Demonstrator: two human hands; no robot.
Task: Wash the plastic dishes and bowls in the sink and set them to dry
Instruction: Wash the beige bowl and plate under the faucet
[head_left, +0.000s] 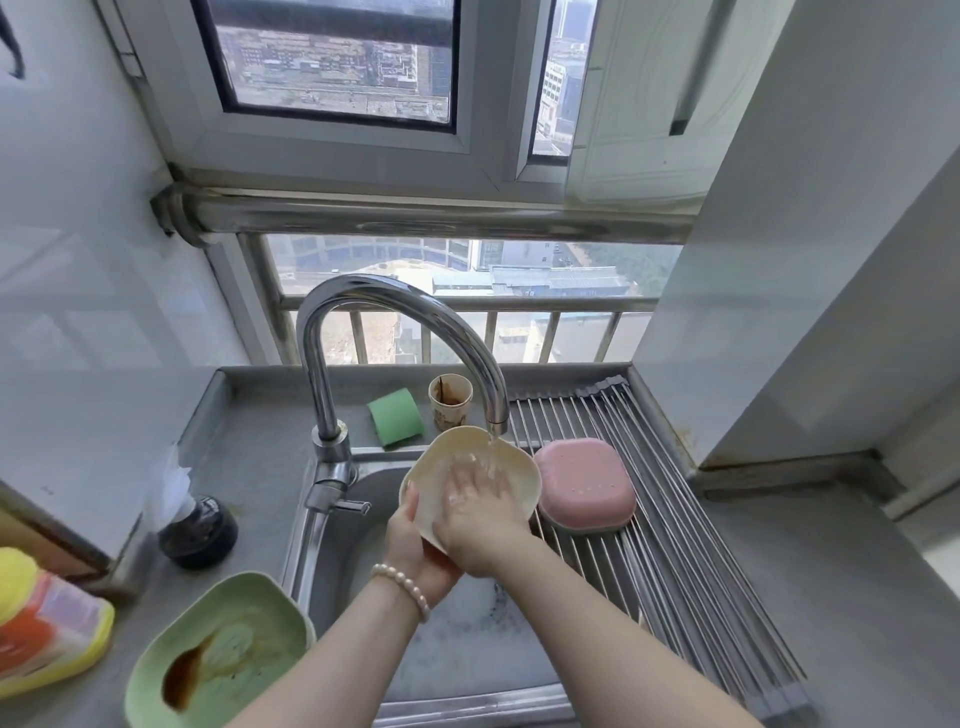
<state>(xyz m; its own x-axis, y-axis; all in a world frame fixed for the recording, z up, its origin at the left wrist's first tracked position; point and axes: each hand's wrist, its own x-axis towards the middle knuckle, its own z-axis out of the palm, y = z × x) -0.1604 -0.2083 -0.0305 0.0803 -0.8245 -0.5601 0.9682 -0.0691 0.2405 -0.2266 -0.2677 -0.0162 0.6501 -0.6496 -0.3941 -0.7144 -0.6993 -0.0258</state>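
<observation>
A cream plastic dish (457, 457) is tilted over the sink (457, 644) under water running from the tap (395, 332). My left hand (415, 545) grips its lower left rim from behind. My right hand (480, 514) lies flat inside the dish, fingers spread in the stream. A pink bowl (586, 484) rests upside down on the metal roll-up rack (670, 561) at the right. A green dish (223, 660) with brown sauce in it sits on the counter at the lower left.
A green sponge (396, 417) and a stained paper cup (450, 401) stand behind the sink. A black stopper (198, 530) and a yellow-lidded container (47, 629) are on the left counter. The window and a railing lie beyond; a wall juts out on the right.
</observation>
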